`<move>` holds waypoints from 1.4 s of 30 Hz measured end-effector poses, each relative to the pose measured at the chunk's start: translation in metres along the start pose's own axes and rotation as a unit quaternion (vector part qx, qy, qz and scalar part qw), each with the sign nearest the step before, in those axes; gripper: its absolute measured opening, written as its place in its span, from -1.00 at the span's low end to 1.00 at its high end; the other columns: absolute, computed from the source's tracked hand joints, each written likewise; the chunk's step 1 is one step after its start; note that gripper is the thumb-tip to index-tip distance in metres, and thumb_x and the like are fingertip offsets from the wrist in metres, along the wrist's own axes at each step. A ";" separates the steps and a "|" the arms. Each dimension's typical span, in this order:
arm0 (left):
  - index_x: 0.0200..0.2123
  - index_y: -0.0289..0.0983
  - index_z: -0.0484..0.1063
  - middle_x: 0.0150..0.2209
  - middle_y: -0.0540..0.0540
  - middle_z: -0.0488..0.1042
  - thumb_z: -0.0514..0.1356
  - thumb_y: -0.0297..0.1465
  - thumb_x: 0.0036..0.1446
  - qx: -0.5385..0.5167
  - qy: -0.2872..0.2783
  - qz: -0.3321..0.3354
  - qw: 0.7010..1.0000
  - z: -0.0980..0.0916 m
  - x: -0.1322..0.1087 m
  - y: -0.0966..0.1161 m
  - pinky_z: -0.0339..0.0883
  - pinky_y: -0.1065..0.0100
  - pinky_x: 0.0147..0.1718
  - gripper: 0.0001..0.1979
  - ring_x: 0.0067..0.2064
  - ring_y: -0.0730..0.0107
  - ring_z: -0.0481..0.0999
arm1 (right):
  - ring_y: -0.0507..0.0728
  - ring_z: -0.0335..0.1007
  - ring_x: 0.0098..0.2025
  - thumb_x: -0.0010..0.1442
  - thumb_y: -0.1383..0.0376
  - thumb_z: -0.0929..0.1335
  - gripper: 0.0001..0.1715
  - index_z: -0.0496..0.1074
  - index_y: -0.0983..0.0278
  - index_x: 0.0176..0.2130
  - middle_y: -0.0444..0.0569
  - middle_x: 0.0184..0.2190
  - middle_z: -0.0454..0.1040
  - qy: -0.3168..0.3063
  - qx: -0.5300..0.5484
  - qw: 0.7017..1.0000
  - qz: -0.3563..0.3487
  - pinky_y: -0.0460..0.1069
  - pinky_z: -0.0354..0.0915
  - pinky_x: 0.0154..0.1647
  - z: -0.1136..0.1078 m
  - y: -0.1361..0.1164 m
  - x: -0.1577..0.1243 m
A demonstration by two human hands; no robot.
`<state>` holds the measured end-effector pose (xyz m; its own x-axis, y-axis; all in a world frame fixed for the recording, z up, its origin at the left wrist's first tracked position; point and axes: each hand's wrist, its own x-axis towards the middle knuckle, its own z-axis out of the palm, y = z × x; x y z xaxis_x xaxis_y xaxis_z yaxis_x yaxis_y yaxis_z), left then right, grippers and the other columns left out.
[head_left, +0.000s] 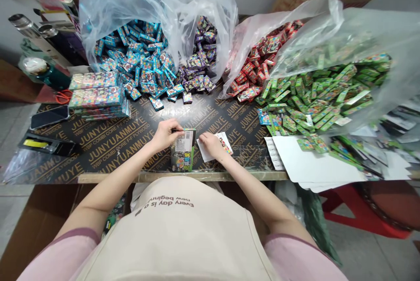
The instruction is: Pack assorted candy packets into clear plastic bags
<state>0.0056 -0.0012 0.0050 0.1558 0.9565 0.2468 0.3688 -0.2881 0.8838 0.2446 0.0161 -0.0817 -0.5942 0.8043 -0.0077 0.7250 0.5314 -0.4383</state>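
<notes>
My left hand [168, 133] pinches the top edge of a flat printed box [182, 158], mostly black and green with a white label on its upper part. The box is on the table's near side, in front of my body. Just right of it, the curled fingers of my right hand [211, 144] are closed at a white card [204, 155] with colourful print on its right side. The palm covers part of this card. Beyond my hands lie small blue packs [147, 77] and purple packs [197, 79], spilling from plastic bags.
Red packs [252, 73] and green packs [305, 101] spill from bags on the right. White sheets [315, 160] lie near the right front edge. At left are stacked printed packs [95, 97], a phone [50, 117], a black case [47, 144], red scissors [63, 96] and bottles [42, 71].
</notes>
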 end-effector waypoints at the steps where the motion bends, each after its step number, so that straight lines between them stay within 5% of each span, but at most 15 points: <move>1: -0.57 -0.23 0.51 -0.53 -0.07 0.46 0.34 -0.37 -0.07 -0.010 0.004 -0.007 1.000 0.000 0.000 0.000 0.23 0.35 -0.39 -0.88 -0.44 0.35 0.42 | 0.14 0.25 -0.33 0.16 0.50 0.24 -0.79 0.37 0.27 -0.42 0.02 -0.41 0.42 0.006 0.026 0.999 0.018 -0.01 0.07 -0.29 0.000 0.000 -0.001; 5: -0.61 -0.22 0.49 -0.53 -0.07 0.49 0.39 -0.37 -0.15 -0.054 0.021 -0.036 0.998 0.001 0.001 0.004 0.24 0.34 -0.37 -0.86 -0.44 0.34 0.43 | 0.10 0.31 -0.39 0.13 0.39 0.28 -0.91 0.35 0.25 -0.42 -0.08 -0.45 0.45 0.043 0.220 0.968 0.109 -0.04 0.13 -0.31 -0.014 0.001 0.006; 9: -0.65 -0.22 0.47 -0.55 -0.07 0.50 0.42 -0.39 -0.26 -0.082 0.051 -0.063 0.993 0.002 0.001 0.009 0.24 0.35 -0.40 -0.83 -0.45 0.32 0.44 | 0.12 0.39 -0.23 0.06 0.25 0.37 -0.85 0.34 0.25 -0.48 -0.07 -0.34 0.51 0.094 0.446 0.883 0.109 -0.01 0.20 -0.17 -0.054 -0.018 0.031; 11: -0.65 -0.23 0.47 -0.54 -0.07 0.51 0.41 -0.42 -0.27 -0.080 0.049 -0.062 0.994 0.001 0.000 0.010 0.25 0.37 -0.42 -0.84 -0.45 0.33 0.45 | 0.13 0.39 -0.14 0.01 0.22 0.42 -0.82 0.38 0.26 -0.49 -0.06 -0.32 0.52 0.075 0.510 0.853 0.083 0.01 0.21 -0.11 -0.074 -0.036 0.044; 14: -0.60 -0.25 0.49 -0.52 -0.07 0.52 0.34 -0.50 -0.22 -0.056 0.031 -0.043 0.997 -0.001 -0.002 0.012 0.26 0.39 -0.41 -0.92 -0.43 0.35 0.46 | 0.11 0.39 -0.20 -0.06 0.24 0.47 -0.79 0.40 0.28 -0.53 -0.10 -0.40 0.51 -0.018 0.528 0.847 0.053 -0.02 0.23 -0.18 -0.089 -0.062 0.059; 18: -0.53 -0.26 0.51 -0.48 -0.07 0.53 0.25 -0.56 -0.22 -0.046 0.022 -0.032 0.998 -0.003 -0.006 0.014 0.27 0.39 -0.39 -0.88 -0.41 0.35 0.47 | -0.01 0.27 -0.48 -0.05 0.22 0.47 -0.75 0.38 0.29 -0.55 -0.19 -0.56 0.42 -0.104 0.510 0.853 0.027 -0.11 0.15 -0.43 -0.088 -0.076 0.069; 25: -0.61 -0.24 0.48 -0.54 -0.05 0.49 0.40 -0.42 -0.25 -0.063 0.078 -0.074 0.992 0.006 -0.008 0.011 0.22 0.39 -0.42 -0.86 -0.46 0.35 0.41 | -0.06 0.14 -0.59 -0.11 0.19 0.50 -0.70 0.37 0.29 -0.57 -0.25 -0.67 0.34 -0.113 0.520 0.845 0.040 -0.13 0.05 -0.56 -0.077 -0.072 0.073; 31: -0.35 -0.20 0.56 -0.45 -0.05 0.45 0.31 -0.40 -0.05 -0.003 0.053 -0.017 0.998 0.013 -0.012 0.009 0.24 0.37 -0.34 -0.88 -0.40 0.37 0.39 | 0.00 0.27 -0.58 -0.15 0.26 0.49 -0.71 0.40 0.24 -0.37 -0.26 -0.65 0.39 -0.063 0.610 0.775 0.154 -0.11 0.17 -0.53 -0.054 -0.059 0.071; 33: -0.26 -0.17 0.58 -0.41 -0.06 0.44 0.24 -0.36 0.04 0.030 0.038 0.003 0.999 0.008 -0.015 0.001 0.25 0.36 -0.33 -0.83 -0.38 0.35 0.40 | 0.03 0.30 -0.54 -0.06 0.26 0.45 -0.72 0.42 0.22 -0.27 -0.23 -0.61 0.41 -0.017 0.556 0.814 0.167 -0.07 0.23 -0.46 -0.049 -0.045 0.065; 37: -0.29 -0.21 0.59 -0.39 -0.13 0.43 0.20 -0.32 0.08 0.157 0.066 -0.064 0.983 -0.019 -0.019 -0.024 0.30 0.24 -0.25 -0.82 -0.33 0.23 0.43 | 0.15 0.34 -0.26 -0.05 0.41 0.45 -0.86 0.49 0.27 -0.38 -0.03 -0.41 0.45 0.052 0.215 0.969 0.110 0.05 0.23 -0.17 -0.045 -0.009 0.041; 39: -0.25 -0.21 0.57 -0.23 -0.20 0.47 0.22 -0.34 0.05 0.270 0.037 -0.082 0.959 -0.030 -0.021 -0.034 0.25 0.07 -0.05 -0.80 -0.12 0.04 0.43 | 0.22 0.30 -0.17 -0.04 0.40 0.46 -0.90 0.51 0.29 -0.40 0.06 -0.35 0.44 0.014 0.076 0.991 0.107 0.08 0.19 -0.13 -0.040 0.004 0.028; 42: -0.12 -0.14 0.51 0.03 -0.22 0.40 0.33 -0.35 -0.08 0.347 -0.137 -0.021 0.928 -0.028 -0.024 -0.036 -0.14 -0.19 0.18 -0.64 0.17 -0.13 0.22 | 0.22 0.27 -0.16 0.03 0.34 0.45 -0.93 0.51 0.29 -0.37 0.07 -0.33 0.43 -0.033 0.001 0.993 0.112 0.07 0.16 -0.14 -0.029 0.011 0.015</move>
<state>-0.0372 -0.0120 -0.0219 0.3200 0.9471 0.0248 0.8661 -0.3030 0.3975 0.2542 0.0419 -0.0605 -0.4396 0.8831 -0.1638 0.8407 0.3404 -0.4210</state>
